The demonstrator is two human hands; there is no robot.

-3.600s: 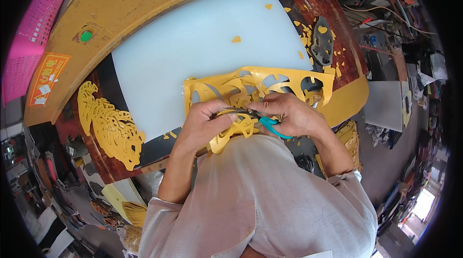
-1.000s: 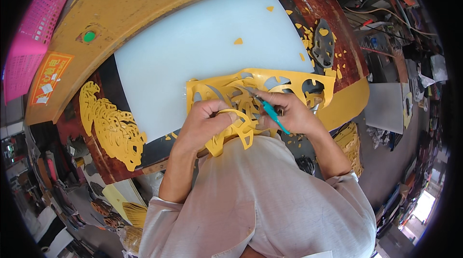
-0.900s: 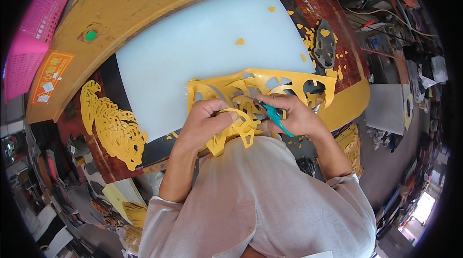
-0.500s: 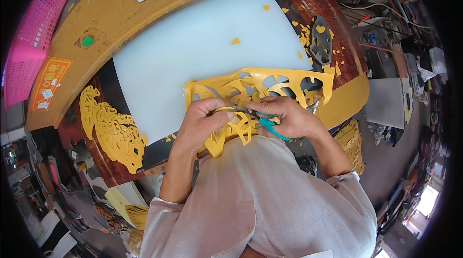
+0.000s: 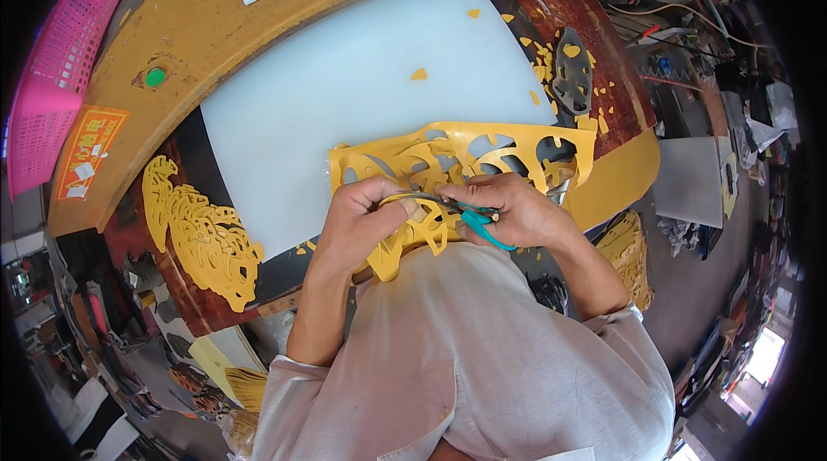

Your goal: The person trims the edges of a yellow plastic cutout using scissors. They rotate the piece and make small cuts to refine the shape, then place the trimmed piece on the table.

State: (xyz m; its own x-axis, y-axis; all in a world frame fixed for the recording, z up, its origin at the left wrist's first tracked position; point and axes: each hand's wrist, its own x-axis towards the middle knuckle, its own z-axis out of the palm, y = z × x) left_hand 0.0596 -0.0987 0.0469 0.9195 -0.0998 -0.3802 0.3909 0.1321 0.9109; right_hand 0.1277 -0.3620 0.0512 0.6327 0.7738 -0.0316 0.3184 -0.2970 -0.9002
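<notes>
Head view: the left hand [image 5: 366, 215], thumb pinched against curled fingers, holds a flat yellow openwork sheet piece [image 5: 394, 247] hanging at its five o'clock; the right hand [image 5: 524, 211], closed around teal-handled metal scissors [image 5: 472, 220], points the blades toward nine o'clock.

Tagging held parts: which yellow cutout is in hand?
The cutout pinched in the left hand, beside the scissors; those in the left pile lie unheld.

left grip [image 5: 362, 213]: yellow cutout [image 5: 386, 265] | right grip [image 5: 527, 213]: teal-handled scissors [image 5: 474, 221] | beyond: white board [image 5: 353, 73]
</notes>
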